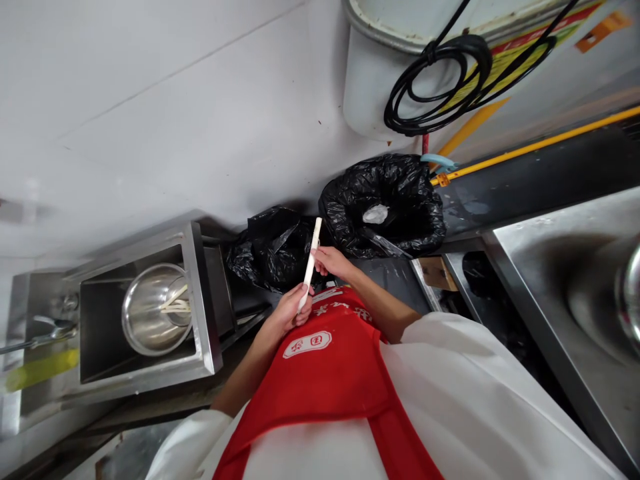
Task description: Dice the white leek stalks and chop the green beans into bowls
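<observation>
A long white stick-shaped root [311, 257], which looks like a peeled yam, slants upward in front of my apron. My left hand [294, 307] is wrapped round its lower end. Higher up, my right hand [332, 261] is closed with the fingertips against the root's side; whether a small tool sits in those fingers is hidden. Just beyond the root are a black bin bag [275, 250] and a bin lined with a black bag [345, 200], which has a crumpled whitish thing [375, 214] inside.
At left, a steel sink [200, 300] contains a steel bowl [143, 327] with several pale sticks [176, 303]. A large white tub [365, 87] and coiled black cable [400, 107] are at upper right. A yellow pipe [540, 145] runs above a steel counter [537, 233] at right.
</observation>
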